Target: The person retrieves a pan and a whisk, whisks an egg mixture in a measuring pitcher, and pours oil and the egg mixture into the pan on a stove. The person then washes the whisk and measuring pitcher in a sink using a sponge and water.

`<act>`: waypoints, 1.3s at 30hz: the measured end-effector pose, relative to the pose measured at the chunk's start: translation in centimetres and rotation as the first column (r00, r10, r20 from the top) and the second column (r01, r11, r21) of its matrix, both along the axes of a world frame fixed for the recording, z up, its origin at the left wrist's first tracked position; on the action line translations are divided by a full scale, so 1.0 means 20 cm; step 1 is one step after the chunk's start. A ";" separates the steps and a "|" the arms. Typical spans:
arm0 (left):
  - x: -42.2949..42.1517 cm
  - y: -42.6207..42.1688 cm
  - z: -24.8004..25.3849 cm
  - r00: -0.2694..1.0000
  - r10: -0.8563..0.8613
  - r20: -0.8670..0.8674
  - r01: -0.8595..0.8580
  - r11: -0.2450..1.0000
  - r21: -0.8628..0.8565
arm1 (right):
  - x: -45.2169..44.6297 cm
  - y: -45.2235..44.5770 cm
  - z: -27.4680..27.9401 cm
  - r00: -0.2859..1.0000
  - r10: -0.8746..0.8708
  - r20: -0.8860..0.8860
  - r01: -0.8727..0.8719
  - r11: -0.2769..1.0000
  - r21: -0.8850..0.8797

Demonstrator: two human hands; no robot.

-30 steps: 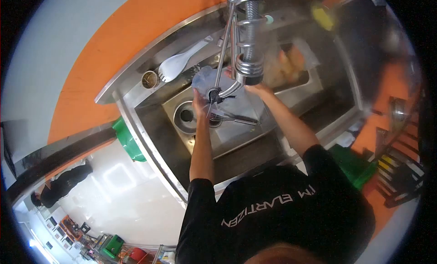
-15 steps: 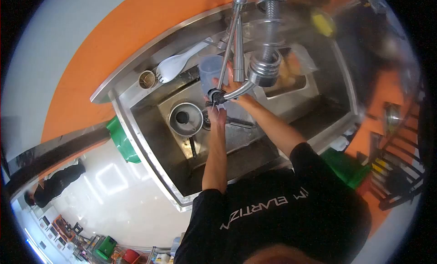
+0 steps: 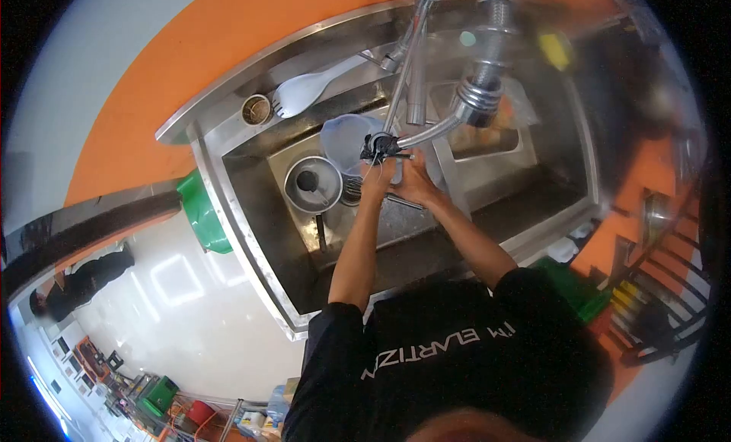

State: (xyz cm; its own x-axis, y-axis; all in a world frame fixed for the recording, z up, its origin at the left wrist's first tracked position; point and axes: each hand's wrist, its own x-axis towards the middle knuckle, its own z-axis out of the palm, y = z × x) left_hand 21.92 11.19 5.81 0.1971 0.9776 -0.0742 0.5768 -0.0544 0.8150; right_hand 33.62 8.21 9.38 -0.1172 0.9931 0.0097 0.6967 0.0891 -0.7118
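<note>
A translucent plastic container [image 3: 344, 143] is tilted over the left sink basin. At its near end are my left hand [image 3: 378, 180] and my right hand [image 3: 416, 185], close together and closed around it. A black spray valve [image 3: 378, 147] hangs in front, hiding many of my fingers. Just left of my hands, a round metal pan [image 3: 329, 185] with a dark handle rests in the basin, a dark round patch inside it. Beside the pan lies a wire utensil [image 3: 351, 191], perhaps a whisk, partly covered by my left hand.
On the sink's back ledge lie a white slotted spoon [image 3: 301, 94] and a small round cup [image 3: 256, 109]. Coiled faucet hose [image 3: 484, 88] hangs above the sink. The right basin [image 3: 487, 149] holds yellowish items. Green bins [image 3: 204, 213] flank the sink. Another person [image 3: 87, 280] is far left.
The container has turned to a different tilt, its wide part now more to the left. My right hand has come down from its side towards my left hand. The camera view has shifted slightly.
</note>
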 end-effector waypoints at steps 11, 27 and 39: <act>-0.03 -0.04 0.23 0.867 -0.381 -0.322 0.440 0.888 0.136 | -0.07 -0.08 -0.29 0.904 -0.179 -0.389 0.061 0.953 -0.298; -0.66 -0.66 0.19 0.811 0.456 0.367 -0.364 0.884 -0.293 | -0.08 0.09 -0.24 0.759 -0.578 -0.298 0.522 0.815 -0.252; -0.50 -0.56 0.17 0.745 0.483 0.460 -0.299 0.858 -0.417 | -0.01 0.09 -0.13 0.856 -0.489 -0.166 0.460 0.869 -0.184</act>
State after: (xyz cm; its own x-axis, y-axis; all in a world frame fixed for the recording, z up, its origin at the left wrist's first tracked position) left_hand 11.84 -0.04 9.17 -0.1008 0.9214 -0.3754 -0.0396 0.3733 0.9269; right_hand 33.35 10.04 6.70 0.3589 0.9206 -0.1539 0.4708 -0.3209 -0.8218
